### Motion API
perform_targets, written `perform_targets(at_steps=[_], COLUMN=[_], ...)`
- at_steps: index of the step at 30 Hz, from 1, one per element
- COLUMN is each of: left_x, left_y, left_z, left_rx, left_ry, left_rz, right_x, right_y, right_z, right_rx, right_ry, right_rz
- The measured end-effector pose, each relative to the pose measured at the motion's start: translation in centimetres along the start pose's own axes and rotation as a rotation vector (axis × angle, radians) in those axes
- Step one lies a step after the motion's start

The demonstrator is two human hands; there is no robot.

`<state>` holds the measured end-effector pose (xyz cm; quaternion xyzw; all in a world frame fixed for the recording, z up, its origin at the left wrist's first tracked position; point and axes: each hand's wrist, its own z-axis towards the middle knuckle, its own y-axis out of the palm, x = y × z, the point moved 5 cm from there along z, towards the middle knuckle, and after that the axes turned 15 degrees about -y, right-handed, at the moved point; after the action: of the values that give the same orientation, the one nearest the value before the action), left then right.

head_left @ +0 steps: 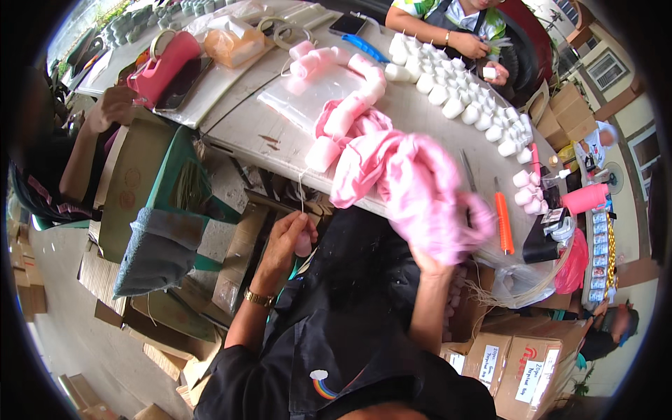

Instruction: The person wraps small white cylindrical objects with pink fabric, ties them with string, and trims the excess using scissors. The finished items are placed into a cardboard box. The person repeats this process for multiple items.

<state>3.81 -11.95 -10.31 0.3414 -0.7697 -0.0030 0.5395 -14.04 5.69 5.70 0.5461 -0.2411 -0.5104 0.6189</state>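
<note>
Pink cloth, blurred, spills off the table edge, bunched in our right hand. Our left hand pinches a small pink candle below; we judge steady grips help.

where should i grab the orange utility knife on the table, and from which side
Probably the middle of the orange utility knife, pinched across its narrow width from above. It lies flat and lengthwise on the table, its long sides bare, just right of the right hand, which is covered by pink cloth.
</note>
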Motion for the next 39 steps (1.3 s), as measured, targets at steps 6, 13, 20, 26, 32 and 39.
perform_targets(at_steps=[6, 13, 20, 26, 32, 39], left_x=[-0.6, -1.0, 1.0, 3.3, 3.4, 2.2], left_y=[-0.1, -0.3, 0.3, 1.7, 2.7, 1.9], left_z=[0.4, 0.5, -1.1, -3.5, -4.5, -4.2], left_rx=[-0.02, 0.002, -0.066, -0.137, -0.119, -0.1], left_ry=[-0.116, -0.128, -0.149, -0.128, -0.111, -0.15], left_rz=[-0.123, -0.126, -0.181, -0.197, -0.229, -0.219], right_x=[-5.6, -0.5, -4.0, -2.2, -0.8, -3.1], right_y=[1.2, -6.5, -4.0, -1.7, -2.9, -1.1], right_z=[3.1, -5.3, -8.7, -8.6, -9.4, -7.9], right_rx=[-0.202, 0.051, -0.01, -0.038, -0.04, -0.075], right_ry=[-0.148, -0.037, -0.073, 0.037, 0.112, 0.08], right_rz=[-0.029, -0.116, -0.423, -0.547, -0.533, -0.524])
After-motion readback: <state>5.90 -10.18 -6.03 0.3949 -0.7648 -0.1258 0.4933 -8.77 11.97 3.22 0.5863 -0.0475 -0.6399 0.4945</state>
